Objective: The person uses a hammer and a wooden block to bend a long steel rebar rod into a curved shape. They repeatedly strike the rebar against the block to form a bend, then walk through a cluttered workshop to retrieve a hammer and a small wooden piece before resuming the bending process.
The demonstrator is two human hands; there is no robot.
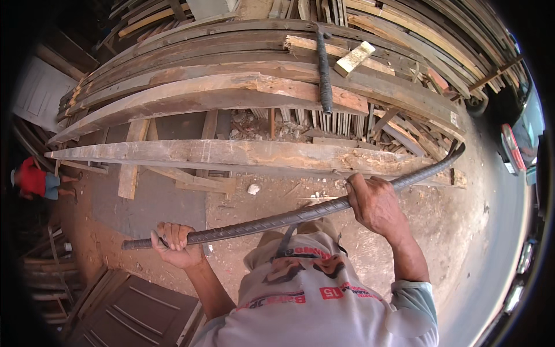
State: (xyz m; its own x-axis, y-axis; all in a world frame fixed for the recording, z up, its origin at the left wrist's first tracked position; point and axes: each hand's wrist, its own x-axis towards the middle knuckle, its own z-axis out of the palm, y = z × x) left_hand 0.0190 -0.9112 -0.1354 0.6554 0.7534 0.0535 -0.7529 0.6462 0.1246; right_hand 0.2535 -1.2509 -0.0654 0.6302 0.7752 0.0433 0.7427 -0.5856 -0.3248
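A long ribbed steel crowbar [277, 220] slants across in front of me, its forked, bent claw at the upper right. My left hand [176, 245] is wrapped round it near its straight left end. Farther right, my right hand [377, 209] grips the bar from above, knuckles up. The claw end lies over the right end of a single wooden beam [248, 154]; I cannot tell whether they touch. Beyond, a claw hammer [325, 75] with a dark wrapped handle lies across the stacked beams, beside a short pale wood block [354, 58].
Long weathered beams [191, 72] are piled at the back. Wooden supports [134, 159] stand under the near beam. A person in a red top [33, 176] is at the far left. A brown panelled door [139, 309] lies lower left; a road with vehicles [527, 130] runs along the right.
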